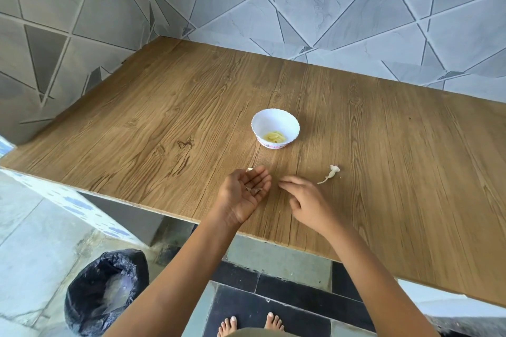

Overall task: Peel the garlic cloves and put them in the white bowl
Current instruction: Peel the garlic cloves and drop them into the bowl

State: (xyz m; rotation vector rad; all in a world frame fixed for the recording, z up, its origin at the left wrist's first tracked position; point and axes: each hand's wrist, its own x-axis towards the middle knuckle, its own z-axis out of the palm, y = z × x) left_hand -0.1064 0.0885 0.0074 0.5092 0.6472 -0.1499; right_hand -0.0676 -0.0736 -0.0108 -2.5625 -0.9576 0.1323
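Your head view looks down on a wood-grain table set against grey tiled walls; at frame centre the white bowl holds peeled garlic cloves; a black-lined bin stands lower left; your left hand lies palm-up, unclenched, carrying peel scraps; your right hand rests slack, grasping nothing.

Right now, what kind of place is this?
Likely a home kitchen: tiled walls behind a wood-look counter, a bowl of peeled garlic, and a lined bin.
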